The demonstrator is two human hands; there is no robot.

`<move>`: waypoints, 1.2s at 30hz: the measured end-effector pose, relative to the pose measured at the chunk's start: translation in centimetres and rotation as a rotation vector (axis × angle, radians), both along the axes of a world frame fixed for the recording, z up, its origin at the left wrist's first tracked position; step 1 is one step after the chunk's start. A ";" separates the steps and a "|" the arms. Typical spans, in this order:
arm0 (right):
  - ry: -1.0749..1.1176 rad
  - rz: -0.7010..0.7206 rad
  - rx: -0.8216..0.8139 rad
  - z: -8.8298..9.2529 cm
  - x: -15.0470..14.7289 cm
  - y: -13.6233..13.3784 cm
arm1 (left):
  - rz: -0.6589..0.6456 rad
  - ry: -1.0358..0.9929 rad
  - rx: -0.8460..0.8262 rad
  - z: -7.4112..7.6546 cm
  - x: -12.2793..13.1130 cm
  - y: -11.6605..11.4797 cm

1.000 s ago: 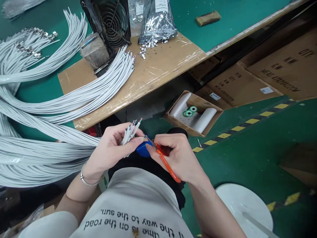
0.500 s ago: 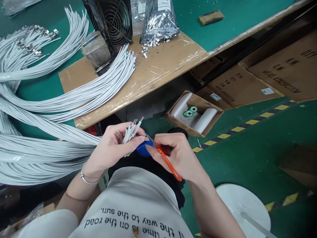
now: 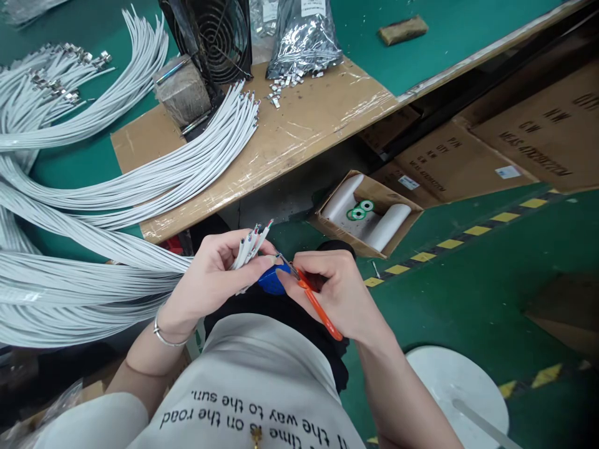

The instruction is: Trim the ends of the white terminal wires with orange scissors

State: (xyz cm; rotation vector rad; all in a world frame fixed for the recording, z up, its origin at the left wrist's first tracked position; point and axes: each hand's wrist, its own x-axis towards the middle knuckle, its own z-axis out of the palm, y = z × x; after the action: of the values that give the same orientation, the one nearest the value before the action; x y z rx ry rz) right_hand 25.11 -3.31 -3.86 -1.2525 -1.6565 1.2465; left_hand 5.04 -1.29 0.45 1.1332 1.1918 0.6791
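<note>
My left hand [image 3: 224,265] is closed around the ends of a bundle of white cables [image 3: 249,246], with dark and red wire tips poking out above the fingers. My right hand [image 3: 330,290] grips orange-handled pliers or cutters [image 3: 322,312]; which of the two I cannot tell. Their metal tip meets a cable end at my left thumb and fingertips. Below the tool's tip, partly hidden by both hands, is a blue object [image 3: 272,280]. Long white cables [image 3: 154,249] run from the left hand back across the bench on the left.
More cable bundles [image 3: 201,168] lie on cardboard [image 3: 318,118] over the green bench. A black fan [image 3: 218,40], a bag of small metal parts [image 3: 306,37] and a brown block [image 3: 403,30] stand farther back. An open carton [image 3: 397,240] with rolls sits below; a white round stool [image 3: 449,386] is at right.
Both hands and the orange-handled tool hold almost the same position at the cable end. The view has shifted very slightly; nothing was taken up or let go.
</note>
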 end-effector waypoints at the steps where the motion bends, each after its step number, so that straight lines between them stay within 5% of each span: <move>1: -0.006 -0.011 0.012 0.0 0.0 0.0 | -0.003 -0.006 0.001 -0.1 -0.1 0.0; 10: 0.010 -0.111 0.175 -0.8 -0.5 -0.2 | 0.004 -0.046 -0.028 -0.1 0.0 0.1; 15: 0.031 -0.272 0.135 -1.7 -0.2 0.2 | 0.027 -0.128 -0.072 0.0 0.1 0.1; 24: 0.093 -0.193 0.114 -1.7 -0.1 0.1 | 0.096 -0.222 -0.049 0.2 0.1 0.4; 36: 0.248 -0.357 0.155 -1.1 -1.5 -0.3 | 0.105 -0.260 -0.052 0.3 -0.3 0.4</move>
State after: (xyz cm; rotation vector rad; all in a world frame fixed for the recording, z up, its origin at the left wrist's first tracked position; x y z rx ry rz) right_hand 23.58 -3.59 -4.96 -1.1822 -1.2610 0.9893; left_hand 4.72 -0.89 0.78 0.9126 1.0449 0.8444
